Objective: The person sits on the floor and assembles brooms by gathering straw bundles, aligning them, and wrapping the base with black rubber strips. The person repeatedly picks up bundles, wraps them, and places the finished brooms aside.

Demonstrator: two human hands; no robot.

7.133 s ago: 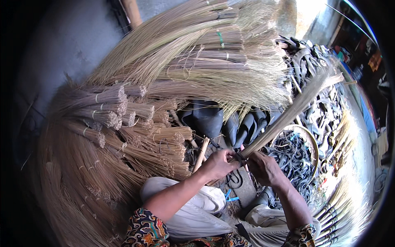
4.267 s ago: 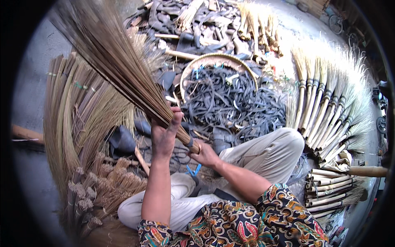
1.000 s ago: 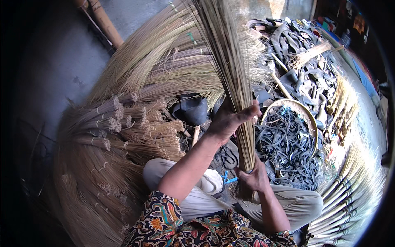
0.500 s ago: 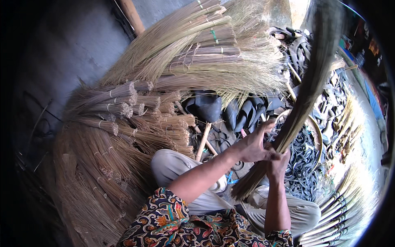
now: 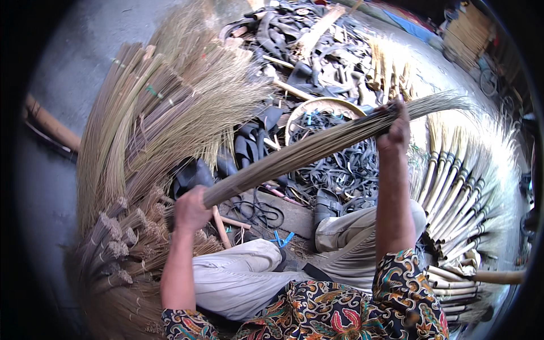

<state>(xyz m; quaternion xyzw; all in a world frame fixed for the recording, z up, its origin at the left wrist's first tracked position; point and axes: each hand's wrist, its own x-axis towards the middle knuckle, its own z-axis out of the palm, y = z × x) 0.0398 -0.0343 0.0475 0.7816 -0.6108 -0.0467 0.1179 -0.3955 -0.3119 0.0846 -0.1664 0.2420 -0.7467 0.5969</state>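
Observation:
A long bundle of grass stalks (image 5: 294, 153) stretches between my hands, slanting up to the right above my knees. My left hand (image 5: 191, 208) is wrapped round its lower left end. Nearer its feathery tip, my right hand (image 5: 395, 126) grips the bundle, the fingers folded over the stalks. Beyond the bundle, a round woven basket (image 5: 294, 116) holds many dark strips (image 5: 345, 170). By my left hand lie several tied stalk bundles (image 5: 122, 238), their cut ends toward me.
A large heap of grass bundles (image 5: 164, 124) fills the left. Black rubber scraps (image 5: 272, 34) are piled at the back. Finished-looking brooms with pale handles (image 5: 453, 187) lie in a row at the right. Sticks (image 5: 221, 226) and blue ties (image 5: 281, 238) are on the ground before me.
The bundle has swung from nearly upright to a low slant across my front. My hands, close together before, are now far apart along it. The whole view has turned to the right.

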